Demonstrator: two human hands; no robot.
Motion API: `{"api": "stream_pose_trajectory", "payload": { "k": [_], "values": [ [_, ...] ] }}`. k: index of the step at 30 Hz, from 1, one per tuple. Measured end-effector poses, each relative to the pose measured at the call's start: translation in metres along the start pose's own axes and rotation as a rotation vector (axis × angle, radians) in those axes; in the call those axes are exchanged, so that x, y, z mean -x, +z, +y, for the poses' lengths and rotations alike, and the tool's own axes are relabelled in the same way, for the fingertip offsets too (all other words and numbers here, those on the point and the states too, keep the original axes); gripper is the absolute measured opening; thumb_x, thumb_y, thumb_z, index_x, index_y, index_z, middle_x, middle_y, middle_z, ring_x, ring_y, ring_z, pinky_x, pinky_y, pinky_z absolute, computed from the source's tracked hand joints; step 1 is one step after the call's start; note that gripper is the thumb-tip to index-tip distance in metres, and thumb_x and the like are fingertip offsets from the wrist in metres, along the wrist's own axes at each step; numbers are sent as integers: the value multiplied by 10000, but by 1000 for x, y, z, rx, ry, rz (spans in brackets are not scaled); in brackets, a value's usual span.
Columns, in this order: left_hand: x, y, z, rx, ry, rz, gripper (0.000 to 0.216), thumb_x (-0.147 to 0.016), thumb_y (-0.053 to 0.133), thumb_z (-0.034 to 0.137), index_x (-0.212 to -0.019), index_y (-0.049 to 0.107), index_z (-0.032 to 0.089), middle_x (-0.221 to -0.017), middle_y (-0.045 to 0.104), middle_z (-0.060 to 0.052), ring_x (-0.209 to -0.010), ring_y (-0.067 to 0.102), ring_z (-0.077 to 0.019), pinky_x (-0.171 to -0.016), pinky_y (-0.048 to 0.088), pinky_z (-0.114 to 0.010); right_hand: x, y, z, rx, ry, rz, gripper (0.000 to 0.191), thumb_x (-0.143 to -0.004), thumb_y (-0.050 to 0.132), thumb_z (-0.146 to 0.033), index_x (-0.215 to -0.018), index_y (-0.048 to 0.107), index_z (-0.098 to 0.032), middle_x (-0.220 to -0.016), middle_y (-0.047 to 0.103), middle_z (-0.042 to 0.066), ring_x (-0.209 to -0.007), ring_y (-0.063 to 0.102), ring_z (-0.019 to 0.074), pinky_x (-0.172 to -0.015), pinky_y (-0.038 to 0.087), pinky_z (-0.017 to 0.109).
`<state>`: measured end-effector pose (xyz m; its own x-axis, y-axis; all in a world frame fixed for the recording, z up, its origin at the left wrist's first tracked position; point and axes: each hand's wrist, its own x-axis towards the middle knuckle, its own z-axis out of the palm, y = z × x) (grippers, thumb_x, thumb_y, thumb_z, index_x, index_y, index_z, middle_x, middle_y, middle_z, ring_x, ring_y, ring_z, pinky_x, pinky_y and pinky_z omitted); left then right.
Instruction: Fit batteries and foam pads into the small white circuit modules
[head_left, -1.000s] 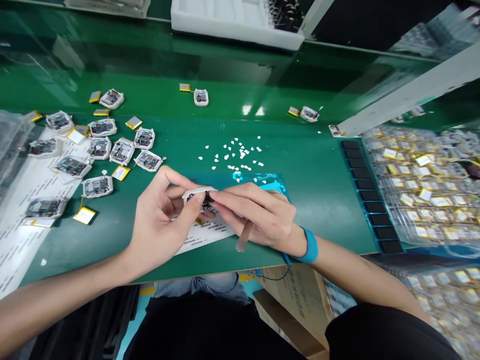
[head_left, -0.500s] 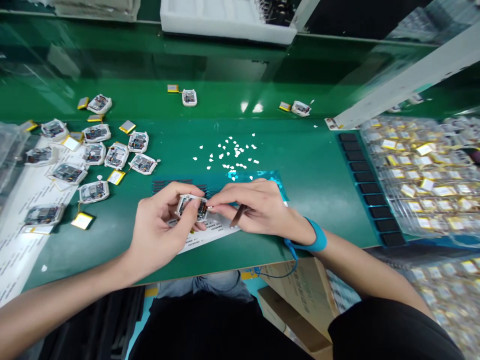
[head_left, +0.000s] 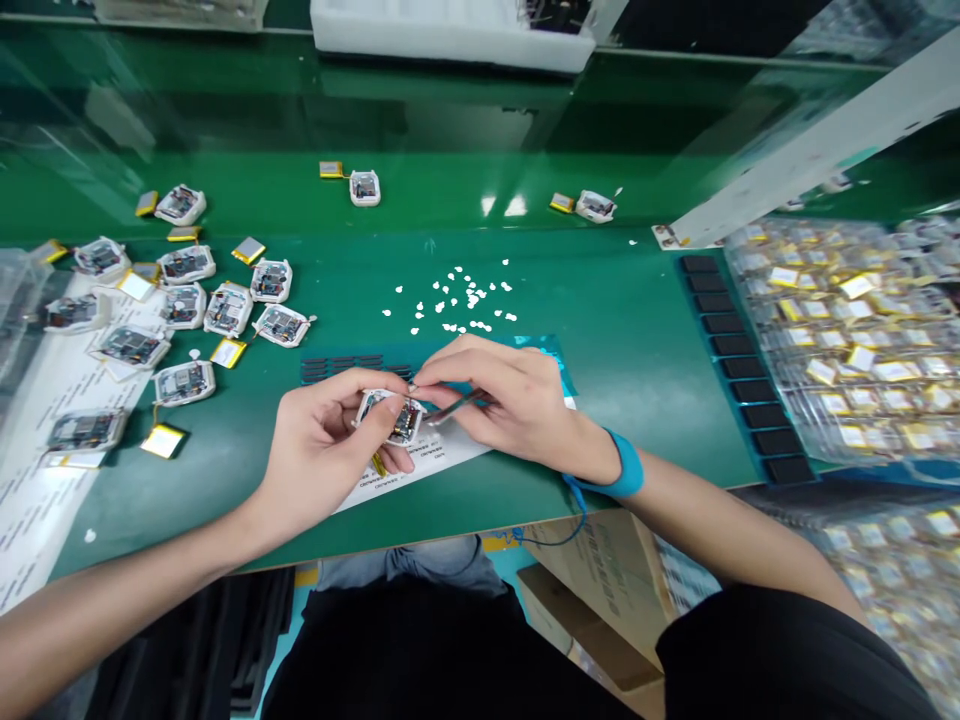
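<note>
My left hand (head_left: pixel 322 450) is curled around a small white device case with an exposed circuit board (head_left: pixel 390 417), held just above a white label sheet (head_left: pixel 420 465) on the green mat. My right hand (head_left: pixel 510 400) pinches metal tweezers (head_left: pixel 450 408) whose tips rest at the case's right edge. A blue wrist strap (head_left: pixel 626 468) sits on my right wrist. A yellow battery hangs below the case, mostly hidden by my fingers.
Several similar white cases with yellow batteries (head_left: pixel 187 300) lie at the left. Small white scraps (head_left: pixel 457 300) are scattered behind my hands. A strip of black pads (head_left: pixel 739 370) and clear trays of yellow batteries (head_left: pixel 847 340) fill the right. A white foam tray (head_left: pixel 450 35) sits far back.
Both hands have lowered to the mat. My right hand has brought the tweezers round so their tips point at the case. The view shifted slightly.
</note>
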<state>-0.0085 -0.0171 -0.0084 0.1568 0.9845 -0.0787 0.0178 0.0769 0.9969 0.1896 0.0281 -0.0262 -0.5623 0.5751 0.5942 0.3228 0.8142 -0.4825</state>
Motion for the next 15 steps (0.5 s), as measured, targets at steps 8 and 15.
{"api": "stream_pose_trajectory", "payload": {
  "k": [8,15],
  "values": [
    [0,1,11,70,-106,-80,48,-867,632,168,-866,677,149,-524,707,25,-410,687,-153,-426,581,-168,5,-2,4,280,-236,88,223,-949,583,-100,-1120,683,-202,-986,788,-29,-689,693,45,-495,428,198],
    [-1,1,12,27,-99,-88,54,-871,621,164,-843,664,148,-504,693,21,-400,680,-155,-406,566,-162,7,-5,1,364,-246,-25,229,-1016,476,-123,-1124,671,-177,-1015,795,-20,-713,706,53,-517,462,198]
  ]
}}
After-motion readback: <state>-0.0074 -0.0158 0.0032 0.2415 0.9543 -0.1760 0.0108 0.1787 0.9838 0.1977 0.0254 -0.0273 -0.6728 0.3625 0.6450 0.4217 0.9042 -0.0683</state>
